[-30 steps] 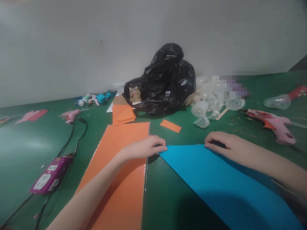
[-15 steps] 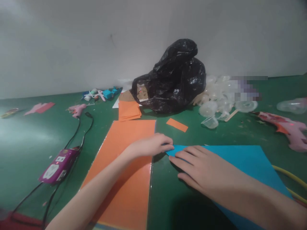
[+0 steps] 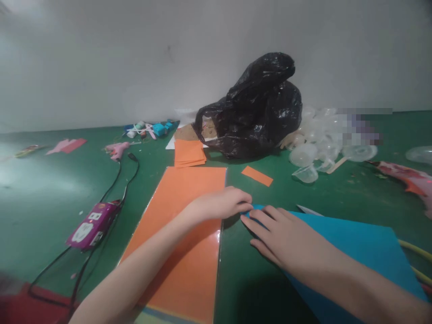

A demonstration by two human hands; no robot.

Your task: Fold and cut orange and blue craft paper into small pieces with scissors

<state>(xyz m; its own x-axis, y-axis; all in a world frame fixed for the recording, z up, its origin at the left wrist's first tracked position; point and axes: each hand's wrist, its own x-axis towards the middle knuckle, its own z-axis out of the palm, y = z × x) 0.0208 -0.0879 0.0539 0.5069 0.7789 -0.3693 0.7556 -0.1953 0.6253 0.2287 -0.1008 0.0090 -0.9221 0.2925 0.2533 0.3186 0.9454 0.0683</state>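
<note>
A sheet of blue paper (image 3: pixel 351 243) lies at the right, its left corner between my two hands. My left hand (image 3: pixel 232 201) is closed, thumb and fingers pinching that corner. My right hand (image 3: pixel 286 236) lies palm down across the paper, fingers stretched out and slightly apart, with the fingertips close to the left hand. My left wrist and forearm pass over a stack of orange paper (image 3: pixel 182 265) in a clear sleeve. From behind the blue sheet's far edge pokes a pointed metal blade (image 3: pixel 308 210); the rest of it is hidden.
Beyond the hands lie an orange strip (image 3: pixel 257 176), small orange sheets (image 3: pixel 189 153) and a black plastic bag (image 3: pixel 263 112). Clear plastic cups (image 3: pixel 303 155) and a pink glue gun (image 3: pixel 405 177) are at right. A purple power strip (image 3: pixel 92 226) with black cords sits left.
The blue sheet has turned a little, its right side swinging nearer, and more of the metal blade shows behind it. My right fingers have come closer to my left hand. The view has shifted slightly.
</note>
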